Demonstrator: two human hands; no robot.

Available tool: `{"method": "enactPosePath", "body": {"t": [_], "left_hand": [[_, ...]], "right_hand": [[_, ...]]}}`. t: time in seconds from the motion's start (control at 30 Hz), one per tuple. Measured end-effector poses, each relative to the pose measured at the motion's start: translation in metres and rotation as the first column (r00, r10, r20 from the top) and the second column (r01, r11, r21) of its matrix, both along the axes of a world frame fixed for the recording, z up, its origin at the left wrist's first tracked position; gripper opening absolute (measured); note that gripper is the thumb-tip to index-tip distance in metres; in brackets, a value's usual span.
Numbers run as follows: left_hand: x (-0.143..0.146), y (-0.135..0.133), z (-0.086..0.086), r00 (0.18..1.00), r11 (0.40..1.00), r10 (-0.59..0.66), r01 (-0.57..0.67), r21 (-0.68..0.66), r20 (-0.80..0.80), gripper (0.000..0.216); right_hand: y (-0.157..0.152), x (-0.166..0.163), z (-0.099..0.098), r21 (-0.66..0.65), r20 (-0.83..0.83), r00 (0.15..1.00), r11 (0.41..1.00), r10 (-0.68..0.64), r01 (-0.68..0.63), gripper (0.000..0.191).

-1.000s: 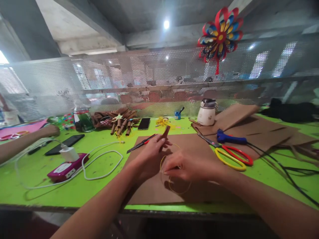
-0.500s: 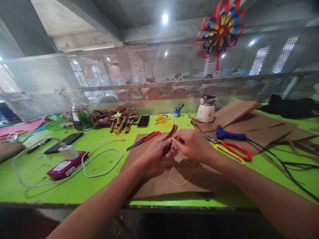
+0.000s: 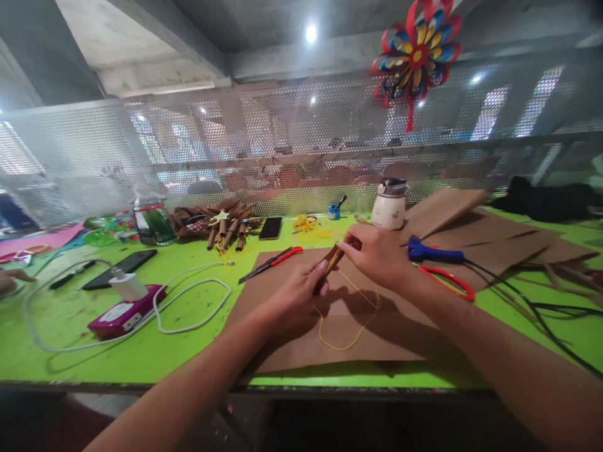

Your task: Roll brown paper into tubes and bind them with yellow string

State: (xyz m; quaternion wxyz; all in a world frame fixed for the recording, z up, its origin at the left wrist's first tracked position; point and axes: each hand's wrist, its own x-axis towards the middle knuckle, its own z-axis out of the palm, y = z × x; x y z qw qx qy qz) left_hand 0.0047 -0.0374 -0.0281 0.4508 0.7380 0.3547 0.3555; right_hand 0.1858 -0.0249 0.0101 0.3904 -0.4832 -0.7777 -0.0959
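My left hand [image 3: 304, 285] is closed round a small folded piece of brown paper [image 3: 333, 256], tilted up to the right. A thin yellow string [image 3: 346, 348] runs along that piece and hangs in a loose loop over a flat brown paper sheet [image 3: 282, 355]. At the upper end of the piece, my right hand [image 3: 377, 254] pinches with thumb and fingertips, seemingly on the string; the exact grip is partly hidden. Just left of the hands lies a box cutter [image 3: 271, 263]. Red-handled scissors [image 3: 450, 284] lie partly behind my right forearm.
A blue glue gun [image 3: 436, 253] and stacked brown paper [image 3: 499, 235] are at right. Behind stand a flask [image 3: 389, 207], a blue jar [image 3: 334, 211] and a phone [image 3: 271, 229]. Paper rolls [image 3: 230, 232], a purple power strip [image 3: 127, 312] and another person's hand [image 3: 12, 279] are leftward.
My right hand has moved to the upper end of the folded paper, and the string now stretches along it. The other person's hand at far left has drawn back leftward.
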Motion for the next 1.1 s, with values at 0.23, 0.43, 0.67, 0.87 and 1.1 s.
{"method": "enactPosePath", "body": {"t": [0.23, 0.43, 0.67, 0.87, 1.1], "left_hand": [[0.003, -0.004, 0.008, 0.995, 0.999, 0.041, -0.04, 0.008, -0.091, 0.049], [0.003, -0.005, 0.001, 0.998, 0.999, 0.047, -0.048, -0.02, -0.039, 0.042], [0.001, -0.006, 0.004, 0.996, 0.996, 0.008, 0.0, -0.089, 0.087, 0.04], [0.001, -0.003, 0.009, 0.973, 0.963, 0.006, 0.057, -0.263, 0.232, 0.037], [-0.005, 0.007, 0.011, 0.901, 0.934, -0.004, 0.158, -0.321, 0.433, 0.031]], "right_hand": [[0.005, 0.003, 0.0, -0.062, -0.078, 0.997, 0.998, -0.007, 0.002, 0.017], [0.015, 0.005, -0.002, -0.237, -0.321, 0.943, 0.957, 0.087, -0.169, 0.018], [0.029, 0.016, -0.007, -0.396, -0.618, 0.771, 0.787, 0.153, -0.473, 0.034], [0.05, 0.035, -0.017, -0.43, -0.699, 0.689, 0.659, 0.189, -0.617, 0.036], [0.05, 0.014, -0.037, -0.317, -0.344, 0.919, 0.897, 0.194, -0.308, 0.027]]}}
